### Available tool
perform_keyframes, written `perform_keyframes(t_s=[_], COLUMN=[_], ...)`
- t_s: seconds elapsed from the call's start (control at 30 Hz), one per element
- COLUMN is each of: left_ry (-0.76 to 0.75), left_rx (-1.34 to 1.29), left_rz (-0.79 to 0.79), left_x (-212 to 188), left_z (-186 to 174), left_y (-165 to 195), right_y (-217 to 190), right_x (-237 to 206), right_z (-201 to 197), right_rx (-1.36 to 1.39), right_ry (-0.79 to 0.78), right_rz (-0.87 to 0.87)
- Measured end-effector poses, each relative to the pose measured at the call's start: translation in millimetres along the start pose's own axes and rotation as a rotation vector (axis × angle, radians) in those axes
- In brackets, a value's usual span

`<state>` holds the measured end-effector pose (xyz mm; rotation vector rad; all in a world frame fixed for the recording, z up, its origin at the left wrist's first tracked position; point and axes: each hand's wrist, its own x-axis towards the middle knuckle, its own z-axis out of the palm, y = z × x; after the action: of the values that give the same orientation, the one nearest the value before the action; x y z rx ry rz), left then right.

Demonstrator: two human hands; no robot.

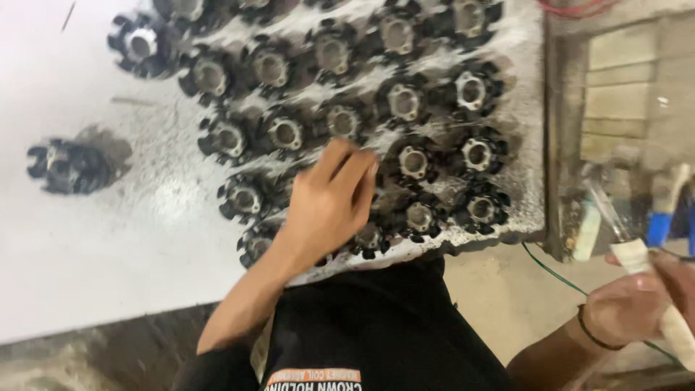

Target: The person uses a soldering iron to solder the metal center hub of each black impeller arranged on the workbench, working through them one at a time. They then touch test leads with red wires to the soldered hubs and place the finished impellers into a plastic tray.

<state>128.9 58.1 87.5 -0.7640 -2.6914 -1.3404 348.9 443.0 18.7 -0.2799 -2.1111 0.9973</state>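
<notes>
My left hand (329,203) reaches over the white table (87,275) and rests its fingers on a cluster of black round parts with toothed rims and metal centres (405,101). Its fingertips lie on one part near the cluster's middle; whether it grips that part is hidden. My right hand (637,304) is low at the right, off the table, closed round a pale wrapped stick-like tool (655,289). A dark band circles that wrist.
One black toothed part (72,166) lies apart at the left of the table, another (141,45) at the top left. A wooden frame and brick wall (615,94) stand to the right. A green wire (554,274) crosses the floor. A blue-handled object (660,224) is at far right.
</notes>
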Motion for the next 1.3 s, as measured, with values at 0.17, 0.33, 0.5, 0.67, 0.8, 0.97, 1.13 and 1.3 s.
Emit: perform_keyframes(t_s=[0.17,0.33,0.5,0.67,0.8,0.97,1.13,1.3], left_ry=[-0.194,-0.334,-0.403,-0.467,-0.523,-0.448,-0.529,-0.683], left_rx=[-0.354,-0.535,-0.551,-0.583,-0.593,-0.597,-0.787,-0.914], left_rz=[-0.073,-0.017,-0.016,-0.062,-0.004,-0.021,0.076,0.004], left_x=[-24,-38,-46,-45,-48,-41,-31,-45], left_z=[19,49,57,64,74,83,115,146], left_y=[59,88,97,106,110,104,109,111], right_y=[39,40,12,28,57,18,-46,-91], right_x=[-25,-6,15,43,52,-6,-60,-59], right_z=[-63,-45,-10,-29,-43,-79,-62,8], right_rx=[0.620,1.022,0.997,-0.560,-0.815,-0.670,-0.590,-0.348], right_ry=[0.582,0.547,0.249,-0.024,-0.172,-0.061,-0.034,-0.128], right_rz=[0.698,0.893,1.019,0.414,0.108,0.258,0.237,0.232])
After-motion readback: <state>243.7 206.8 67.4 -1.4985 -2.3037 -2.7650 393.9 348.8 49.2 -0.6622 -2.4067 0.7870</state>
